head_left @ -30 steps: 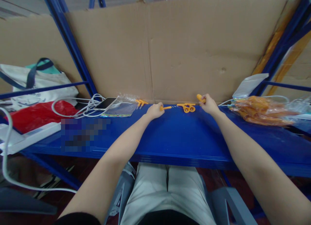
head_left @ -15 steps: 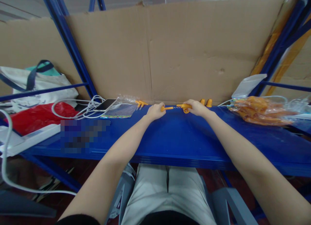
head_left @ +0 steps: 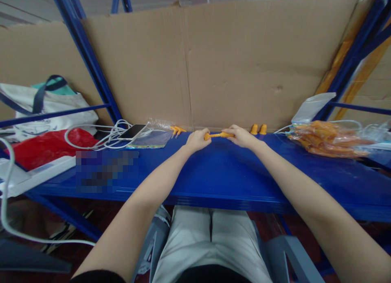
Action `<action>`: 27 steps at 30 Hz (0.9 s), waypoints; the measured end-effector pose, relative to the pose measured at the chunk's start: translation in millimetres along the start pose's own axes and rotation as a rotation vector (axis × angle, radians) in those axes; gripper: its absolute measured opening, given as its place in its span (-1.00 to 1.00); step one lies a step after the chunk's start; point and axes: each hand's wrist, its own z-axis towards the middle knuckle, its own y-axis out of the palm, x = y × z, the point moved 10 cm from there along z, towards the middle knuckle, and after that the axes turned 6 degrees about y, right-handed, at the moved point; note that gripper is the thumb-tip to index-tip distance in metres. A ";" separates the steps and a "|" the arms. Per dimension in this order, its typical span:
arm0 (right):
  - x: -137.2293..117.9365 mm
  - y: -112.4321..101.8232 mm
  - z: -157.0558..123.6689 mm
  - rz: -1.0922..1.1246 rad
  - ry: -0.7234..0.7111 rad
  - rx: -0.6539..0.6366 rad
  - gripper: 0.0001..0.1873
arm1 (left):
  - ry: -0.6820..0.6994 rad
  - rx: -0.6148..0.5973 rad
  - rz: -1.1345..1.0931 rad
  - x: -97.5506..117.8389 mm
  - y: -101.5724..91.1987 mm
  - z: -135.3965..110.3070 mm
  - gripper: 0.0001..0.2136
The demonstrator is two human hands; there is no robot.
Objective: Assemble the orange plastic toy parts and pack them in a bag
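Observation:
My left hand (head_left: 196, 141) is closed on the wide end of an orange spiral rod (head_left: 216, 135), held level above the blue shelf near its back edge. My right hand (head_left: 243, 137) pinches an orange tube-like piece (head_left: 226, 134) that meets the rod's right end. How far the rod goes into it I cannot make out. Right of that hand, two orange rounded caps (head_left: 258, 129) stand by the cardboard. To the left of my left hand lie several small orange pieces with thin metal spirals (head_left: 177, 131).
The blue shelf (head_left: 214, 177) runs across, with a cardboard wall (head_left: 229, 63) behind. On the left are a clear plastic bag (head_left: 152, 139), a phone (head_left: 132, 132), white cables (head_left: 114, 140), a red bag (head_left: 51, 146) and a tote (head_left: 58, 109). A bag of orange parts (head_left: 330, 140) lies right.
My hands have come closer together. The metal spring seen between rod and tube is now hidden, and the two pieces meet. A round orange part under my right hand no longer shows.

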 end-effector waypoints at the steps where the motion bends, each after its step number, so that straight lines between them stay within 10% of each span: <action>1: -1.5 0.9 0.0 0.009 -0.017 0.006 -0.53 | 0.009 0.020 -0.010 0.7 -1.0 0.2 -0.72; 11: 9.8 -3.7 3.3 0.208 0.049 0.050 -0.44 | 0.041 0.093 -0.047 -1.7 -4.0 1.3 -0.73; 21: 28.3 1.6 -11.0 0.776 0.445 -0.141 -0.77 | 0.059 0.110 -0.068 -3.1 -6.1 1.1 -0.72; 27: 21.7 7.8 -19.9 0.829 0.630 -0.175 -0.59 | 0.076 0.119 -0.062 -2.2 -6.3 1.4 -0.73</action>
